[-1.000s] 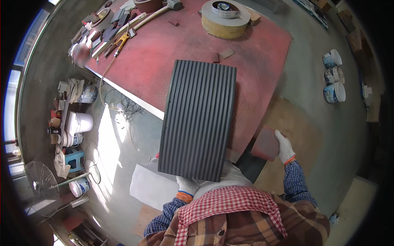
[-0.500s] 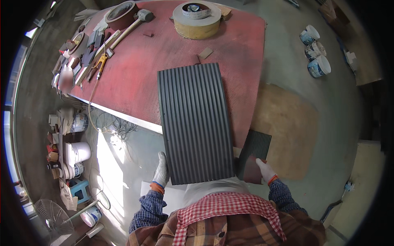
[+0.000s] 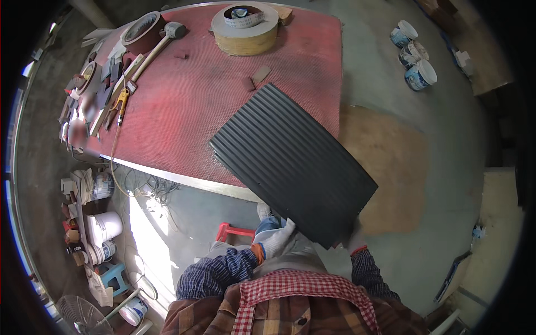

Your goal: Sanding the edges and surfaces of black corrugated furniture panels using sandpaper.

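A dark grey ribbed panel (image 3: 296, 162) lies slantwise, its far part over the red-topped table (image 3: 184, 111) and its near end jutting out toward me. My left hand (image 3: 278, 241), in a white glove, grips the panel's lower left edge. At the near right corner my right hand (image 3: 356, 239), gloved too, is blurred and partly behind the panel, so its fingers do not show. A sliver of dark red sheet (image 3: 336, 244) peeks out by that corner; most of it is hidden.
On the table are a wide tape roll (image 3: 245, 42), a mallet (image 3: 175, 30), a yellow air gun (image 3: 121, 100) and several hand tools. A red stool (image 3: 234, 230) stands below the near edge. Buckets (image 3: 421, 75) sit at far right; a fan (image 3: 78, 312) is at lower left.
The ribbed panel has turned from nearly upright to slanting, its near end swung right. My left hand moved right onto its edge. The dark red sheet by my right hand is now mostly hidden.
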### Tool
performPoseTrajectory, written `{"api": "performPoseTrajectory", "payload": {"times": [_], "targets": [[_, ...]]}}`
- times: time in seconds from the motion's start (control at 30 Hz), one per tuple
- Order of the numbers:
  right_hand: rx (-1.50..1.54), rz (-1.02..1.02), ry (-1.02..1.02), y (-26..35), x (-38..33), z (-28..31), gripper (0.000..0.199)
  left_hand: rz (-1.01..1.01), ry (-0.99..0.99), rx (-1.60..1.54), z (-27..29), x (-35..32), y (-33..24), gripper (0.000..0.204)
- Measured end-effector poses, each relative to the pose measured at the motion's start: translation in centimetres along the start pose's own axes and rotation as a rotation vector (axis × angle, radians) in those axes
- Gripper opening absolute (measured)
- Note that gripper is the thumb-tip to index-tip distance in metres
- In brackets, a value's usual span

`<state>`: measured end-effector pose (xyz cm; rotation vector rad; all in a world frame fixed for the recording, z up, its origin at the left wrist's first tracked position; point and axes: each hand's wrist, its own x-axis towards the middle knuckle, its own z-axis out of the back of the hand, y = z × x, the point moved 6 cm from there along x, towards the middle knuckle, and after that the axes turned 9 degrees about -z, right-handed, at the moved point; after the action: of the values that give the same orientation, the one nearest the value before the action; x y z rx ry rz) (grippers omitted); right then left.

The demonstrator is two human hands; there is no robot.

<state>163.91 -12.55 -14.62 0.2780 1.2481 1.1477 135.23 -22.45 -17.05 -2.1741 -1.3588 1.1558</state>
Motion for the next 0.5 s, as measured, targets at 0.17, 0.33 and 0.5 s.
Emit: {"api": "performPoseTrajectory", "payload": {"times": [0.17, 0.33, 0.5], "targets": [[0.906, -0.279, 0.087, -2.1, 6.7, 2.3, 0.078, 0.383, -0.024, 0.468, -4.2, 2.1, -3.8, 0.063], [1.075, -0.506, 0.000, -6.3, 12.8, 4.0, 0.082, 0.252, 0.229, 0.475, -5.4, 0.7, -13.6, 0.069], [1.066, -0.569, -0.021, -10.1, 15.5, 3.9, 0.083, -0.368, -0.179, 0.259, 3.4, -0.3, -29.9, 0.071]]}}
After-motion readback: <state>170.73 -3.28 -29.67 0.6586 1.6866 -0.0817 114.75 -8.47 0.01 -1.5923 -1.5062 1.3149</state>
